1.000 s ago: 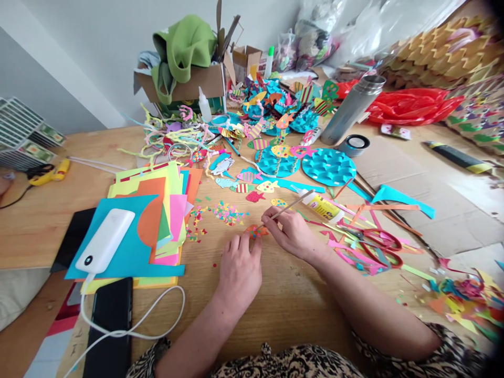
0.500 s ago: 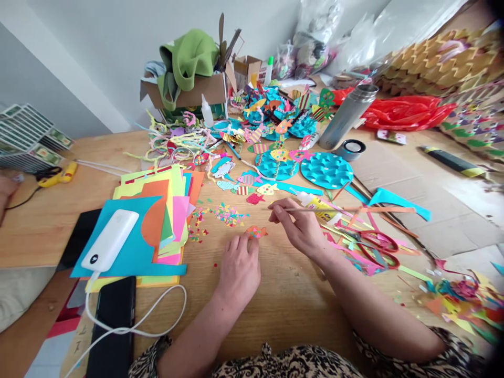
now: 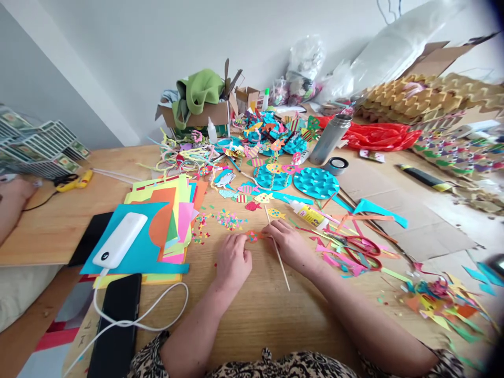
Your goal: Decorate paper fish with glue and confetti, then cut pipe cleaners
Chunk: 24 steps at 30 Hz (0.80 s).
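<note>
An orange paper fish (image 3: 254, 237) with small coloured bits on its body lies on the wooden table between my hands. The curled fingertips of my left hand (image 3: 234, 261) hold its left end. My right hand (image 3: 289, 242) keeps a thin wooden stick (image 3: 281, 263) between its fingers, the stick slanting down towards me, while the fingertips touch the fish's tail. Just beyond that hand is a yellow spotted paper fish (image 3: 276, 213). Small piles of cut paper bits (image 3: 229, 220) are left of the fish. A glue bottle (image 3: 311, 214) lies on its side to the right.
Coloured paper sheets (image 3: 179, 210) carry a white power bank (image 3: 120, 240) on the left, with a phone (image 3: 114, 325) nearer. Red-handled scissors (image 3: 362, 252) lie among scraps on the right. Behind stand a steel flask (image 3: 331, 139) and blue textured discs (image 3: 316, 182). Another person's arm (image 3: 11, 202) shows far left.
My right hand has come down to the orange fish's tail. Its stick has swung from level to steeply slanted. My left hand has shifted to the fish's left end. The view has tilted up.
</note>
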Each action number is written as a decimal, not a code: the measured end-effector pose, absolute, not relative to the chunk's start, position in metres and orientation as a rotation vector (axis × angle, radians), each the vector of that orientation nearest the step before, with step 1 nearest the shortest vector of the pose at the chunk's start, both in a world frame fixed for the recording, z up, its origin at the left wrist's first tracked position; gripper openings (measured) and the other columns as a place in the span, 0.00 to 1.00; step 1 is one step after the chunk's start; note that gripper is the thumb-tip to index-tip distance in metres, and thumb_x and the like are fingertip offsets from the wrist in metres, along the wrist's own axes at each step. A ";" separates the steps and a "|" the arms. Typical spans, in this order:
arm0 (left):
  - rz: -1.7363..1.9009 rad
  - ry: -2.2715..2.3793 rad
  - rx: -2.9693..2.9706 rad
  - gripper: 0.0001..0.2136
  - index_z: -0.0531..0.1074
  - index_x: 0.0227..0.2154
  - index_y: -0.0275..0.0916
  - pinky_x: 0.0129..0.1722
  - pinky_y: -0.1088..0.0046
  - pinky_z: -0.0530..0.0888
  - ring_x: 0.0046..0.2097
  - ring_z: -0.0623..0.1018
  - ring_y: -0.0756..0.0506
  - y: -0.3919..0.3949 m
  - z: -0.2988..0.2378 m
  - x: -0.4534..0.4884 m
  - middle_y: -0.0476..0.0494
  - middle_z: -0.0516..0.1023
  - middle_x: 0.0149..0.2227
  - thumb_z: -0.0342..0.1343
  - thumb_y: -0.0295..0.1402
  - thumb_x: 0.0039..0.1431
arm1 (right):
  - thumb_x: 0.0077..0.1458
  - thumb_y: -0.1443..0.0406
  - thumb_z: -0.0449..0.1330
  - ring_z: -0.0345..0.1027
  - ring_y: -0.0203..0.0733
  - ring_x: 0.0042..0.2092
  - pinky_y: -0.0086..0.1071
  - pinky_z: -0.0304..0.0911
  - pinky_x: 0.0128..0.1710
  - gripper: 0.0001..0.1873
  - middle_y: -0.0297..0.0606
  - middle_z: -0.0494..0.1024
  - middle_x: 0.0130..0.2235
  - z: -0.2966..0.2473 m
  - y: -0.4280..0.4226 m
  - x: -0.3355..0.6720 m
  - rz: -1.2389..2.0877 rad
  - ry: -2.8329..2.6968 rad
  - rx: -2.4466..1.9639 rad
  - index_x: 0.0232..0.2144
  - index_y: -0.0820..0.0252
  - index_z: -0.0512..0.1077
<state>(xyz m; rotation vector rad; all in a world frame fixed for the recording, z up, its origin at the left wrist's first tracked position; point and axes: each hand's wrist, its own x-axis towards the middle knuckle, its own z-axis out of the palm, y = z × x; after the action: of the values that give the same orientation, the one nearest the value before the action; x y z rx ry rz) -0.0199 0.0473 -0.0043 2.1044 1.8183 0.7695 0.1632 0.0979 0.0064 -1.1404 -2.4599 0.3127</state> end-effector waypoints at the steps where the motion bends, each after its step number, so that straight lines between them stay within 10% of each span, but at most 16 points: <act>1: 0.787 1.819 2.092 0.18 0.70 0.39 0.38 0.46 0.60 0.73 0.44 0.75 0.41 0.047 -0.004 -0.020 0.42 0.77 0.39 0.48 0.15 0.48 | 0.62 0.73 0.52 0.66 0.46 0.39 0.38 0.64 0.39 0.10 0.43 0.74 0.35 0.007 0.098 0.162 0.260 -2.500 -1.154 0.35 0.61 0.73; 14: 1.121 1.706 1.602 0.17 0.72 0.37 0.39 0.47 0.62 0.73 0.40 0.75 0.44 0.051 -0.006 -0.022 0.45 0.77 0.37 0.49 0.16 0.46 | 0.61 0.73 0.53 0.62 0.45 0.38 0.36 0.59 0.39 0.08 0.42 0.71 0.35 0.006 0.103 0.161 -0.007 -2.704 -1.084 0.33 0.61 0.71; 24: 1.322 1.369 0.720 0.18 0.71 0.38 0.37 0.30 0.71 0.75 0.31 0.78 0.46 0.071 0.029 -0.025 0.37 0.78 0.39 0.51 0.48 0.59 | 0.64 0.71 0.48 0.60 0.47 0.38 0.39 0.60 0.38 0.13 0.45 0.72 0.37 0.033 0.106 0.164 -0.139 -2.388 -0.881 0.42 0.60 0.71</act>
<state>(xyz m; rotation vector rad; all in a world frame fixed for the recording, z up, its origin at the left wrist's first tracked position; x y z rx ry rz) -0.0246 0.0707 0.0289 0.7202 1.3689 1.3217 0.1636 0.1055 0.0333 -0.8811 -2.3879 -0.1389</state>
